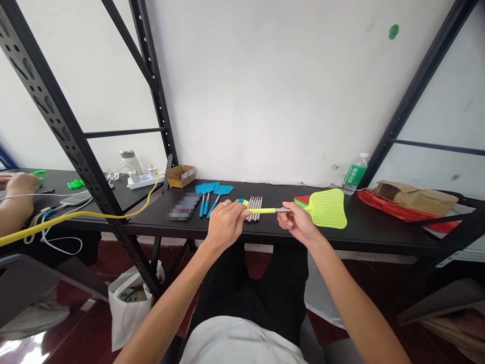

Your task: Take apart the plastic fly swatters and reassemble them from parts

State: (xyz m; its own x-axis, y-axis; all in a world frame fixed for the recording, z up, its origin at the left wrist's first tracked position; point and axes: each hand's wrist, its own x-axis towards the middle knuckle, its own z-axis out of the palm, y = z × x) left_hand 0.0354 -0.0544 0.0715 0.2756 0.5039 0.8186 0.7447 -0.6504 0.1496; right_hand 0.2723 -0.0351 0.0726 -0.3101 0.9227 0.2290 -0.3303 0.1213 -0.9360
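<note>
Both my hands hold a yellow-green fly swatter (328,208) level above the front edge of the black table (379,227). My left hand (225,221) is closed round its yellow handle grip. My right hand (295,221) pinches the thin metal shaft just behind the mesh head. Behind my left hand lie several metal rods with coloured grips (254,207). Three blue fly swatters (210,194) lie further left on the table.
A green-labelled water bottle (355,173) stands at the back right, by red sheets and a brown paper package (415,197). A small cardboard box (181,175) and a power strip (144,179) sit at the back left. Another person's hand (17,194) works at far left. A white bag (127,303) stands on the floor.
</note>
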